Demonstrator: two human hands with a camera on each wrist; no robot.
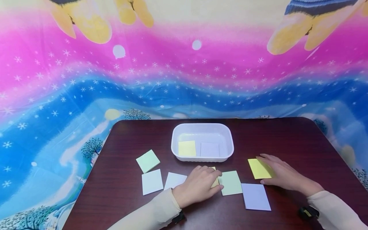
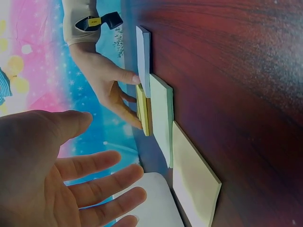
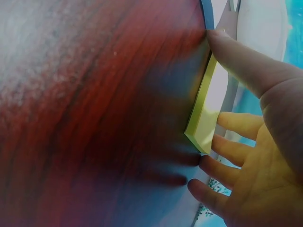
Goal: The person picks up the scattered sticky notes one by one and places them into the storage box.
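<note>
My left hand (image 1: 198, 185) hovers palm-down over a pale yellow sticky-note pad (image 2: 191, 179), partly hiding it in the head view. Its fingers are spread and relaxed in the left wrist view, with nothing in them. A light green pad (image 1: 231, 183) lies just right of its fingertips. Farther right, my right hand (image 1: 287, 174) spans the right part of a bright yellow pad (image 1: 256, 168) lying on the table. The thumb is at the near side and the fingertips are along the far side. A lilac pad (image 1: 256, 197) lies nearer, left of that thumb.
A white plastic tray (image 1: 202, 159) stands at the back, holding a yellow pad (image 1: 187, 148) and a lilac pad (image 1: 210, 149). To the left lie a pale green pad (image 1: 148, 161) and two whitish pads, one (image 1: 152, 182) beside the other (image 1: 174, 180). A patterned cloth (image 1: 184, 70) hangs behind the table.
</note>
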